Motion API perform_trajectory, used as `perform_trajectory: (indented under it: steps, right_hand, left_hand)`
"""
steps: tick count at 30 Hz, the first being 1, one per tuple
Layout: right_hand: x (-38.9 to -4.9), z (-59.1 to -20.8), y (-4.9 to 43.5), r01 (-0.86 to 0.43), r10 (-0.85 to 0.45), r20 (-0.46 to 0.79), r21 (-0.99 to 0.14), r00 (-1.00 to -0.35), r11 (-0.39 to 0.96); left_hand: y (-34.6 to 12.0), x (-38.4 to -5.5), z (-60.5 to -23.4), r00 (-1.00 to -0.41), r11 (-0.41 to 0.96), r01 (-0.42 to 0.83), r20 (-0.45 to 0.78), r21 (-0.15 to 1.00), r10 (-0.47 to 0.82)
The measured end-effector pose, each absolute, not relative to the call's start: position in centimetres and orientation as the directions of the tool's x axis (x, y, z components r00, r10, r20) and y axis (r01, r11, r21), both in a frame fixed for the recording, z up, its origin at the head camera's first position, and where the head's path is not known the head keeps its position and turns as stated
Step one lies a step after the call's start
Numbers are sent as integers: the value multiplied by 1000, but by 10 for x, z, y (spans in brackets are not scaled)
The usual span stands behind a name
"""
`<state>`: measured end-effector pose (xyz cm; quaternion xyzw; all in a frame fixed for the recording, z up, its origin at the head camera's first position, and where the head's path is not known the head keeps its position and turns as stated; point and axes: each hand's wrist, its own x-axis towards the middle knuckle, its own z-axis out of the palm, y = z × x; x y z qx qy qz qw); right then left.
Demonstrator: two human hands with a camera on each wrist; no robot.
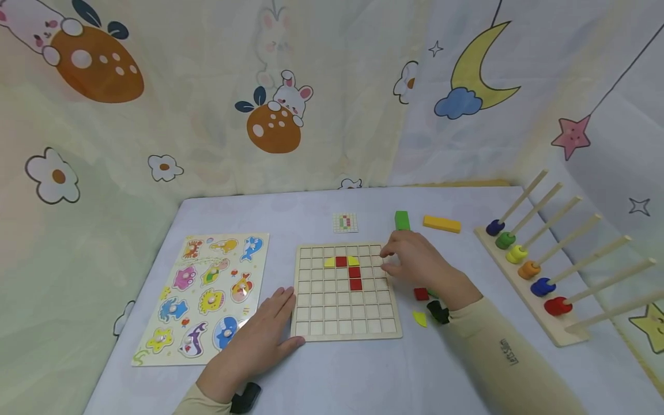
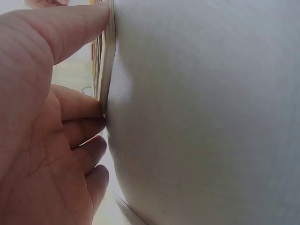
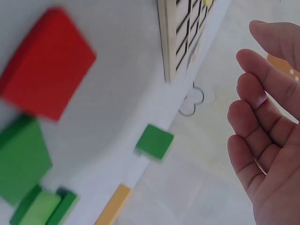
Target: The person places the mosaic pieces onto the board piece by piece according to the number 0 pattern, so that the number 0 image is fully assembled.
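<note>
A wooden grid board [image 1: 332, 314] lies flat on the table, bearing several red squares [image 1: 355, 284] and two yellow pieces [image 1: 329, 263] in its upper middle. Along the board's left side rests my left hand [image 1: 264, 328]; in the left wrist view its thumb and fingertips touch the board's edge [image 2: 108, 61]. My right hand [image 1: 422, 259] hovers by the board's upper right edge. Seen in the right wrist view, its loosely bent fingers [image 3: 253, 93] hold nothing. Right of the board are a red block [image 3: 51, 65], green pieces [image 3: 23, 159] and a yellow piece [image 1: 419, 319].
Behind the board lies a small pattern card [image 1: 344, 222]. A green block [image 1: 402, 220] and an orange bar [image 1: 442, 223] are at the back. To the left lies an animal puzzle board [image 1: 194, 314]; a peg rack [image 1: 519, 282] with coloured beads stands at the right.
</note>
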<state>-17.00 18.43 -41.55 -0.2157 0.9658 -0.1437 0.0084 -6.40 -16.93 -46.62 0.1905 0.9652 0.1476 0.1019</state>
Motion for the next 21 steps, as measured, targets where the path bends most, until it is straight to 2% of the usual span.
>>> perform_trajectory:
  steps: [8,21]
  right_hand:
    - [-171,-417,203,-336,-345,15,-270,-938,902]
    - [-160,-422,228,-298,-314,-12,-273,-949,915]
  left_hand:
    - [-169,-65,-465,-905,883,337,-144,326,399]
    - [-168,-64,-465,-910,883,323,-145,341,389]
